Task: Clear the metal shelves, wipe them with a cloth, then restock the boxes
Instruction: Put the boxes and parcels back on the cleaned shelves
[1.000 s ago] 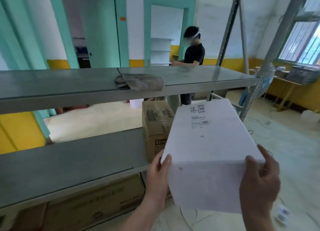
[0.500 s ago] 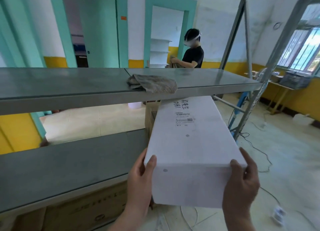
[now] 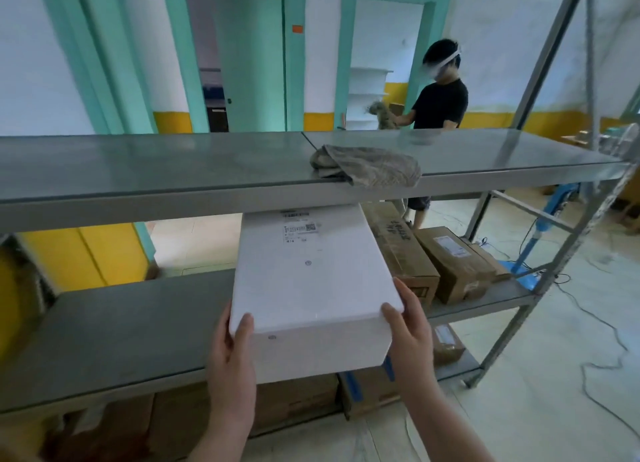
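Head view: a long white box [image 3: 311, 281] lies lengthwise, front to back, on the middle shelf [image 3: 121, 333] of a grey metal rack. Its far end, which bears a printed label, reaches under the top shelf [image 3: 173, 163], and its near end juts out past the middle shelf's front edge. The left hand [image 3: 232, 364] holds the near left corner, thumb lying on the box's top and the fingers hidden along its side. The right hand [image 3: 412, 337] holds the near right corner in the same way, thumb on top and fingers wrapped round the side. Just to the right of the white box, a brown carton [image 3: 398, 250] stands on the same shelf, close beside it, with a second brown carton [image 3: 453, 264] further right. A crumpled grey cloth [image 3: 370, 165] lies on the top shelf, one edge drooping over the front lip above the white box. More cardboard boxes [image 3: 294, 402] sit on the level below. Behind the rack a person in a black shirt [image 3: 441, 104] stands holding another rag near a teal-framed doorway.
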Tool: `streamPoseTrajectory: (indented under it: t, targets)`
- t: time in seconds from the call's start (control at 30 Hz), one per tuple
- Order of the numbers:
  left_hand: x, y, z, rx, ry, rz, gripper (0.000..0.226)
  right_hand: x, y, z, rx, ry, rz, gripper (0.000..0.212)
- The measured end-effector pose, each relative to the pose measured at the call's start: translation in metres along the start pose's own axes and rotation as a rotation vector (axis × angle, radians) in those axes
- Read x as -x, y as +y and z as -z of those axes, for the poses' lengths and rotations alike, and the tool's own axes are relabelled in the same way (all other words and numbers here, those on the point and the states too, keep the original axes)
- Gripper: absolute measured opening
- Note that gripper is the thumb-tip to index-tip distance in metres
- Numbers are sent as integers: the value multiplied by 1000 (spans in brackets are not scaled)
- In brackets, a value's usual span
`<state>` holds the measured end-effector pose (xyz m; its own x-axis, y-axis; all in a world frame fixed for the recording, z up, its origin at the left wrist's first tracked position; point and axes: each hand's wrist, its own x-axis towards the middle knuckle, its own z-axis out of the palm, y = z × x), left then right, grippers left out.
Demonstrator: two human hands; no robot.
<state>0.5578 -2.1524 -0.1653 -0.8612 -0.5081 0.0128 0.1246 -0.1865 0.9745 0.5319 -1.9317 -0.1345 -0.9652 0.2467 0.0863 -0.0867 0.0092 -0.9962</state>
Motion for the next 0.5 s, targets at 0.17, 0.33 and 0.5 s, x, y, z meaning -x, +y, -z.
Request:
streamPoseTrajectory:
  t: [0.17, 0.33, 0.5]
  targets:
    - [-52, -31, 13, -28, 91, 46, 36, -47, 37, -32, 129, -239, -188, 52]
    - [-128, -83, 2, -169, 143, 130, 35, -120, 96, -53, 184, -405, -321, 59]
    - [-175, -121, -21, -311, 215, 190, 46, -194, 131, -63, 674, -602, -184, 42]
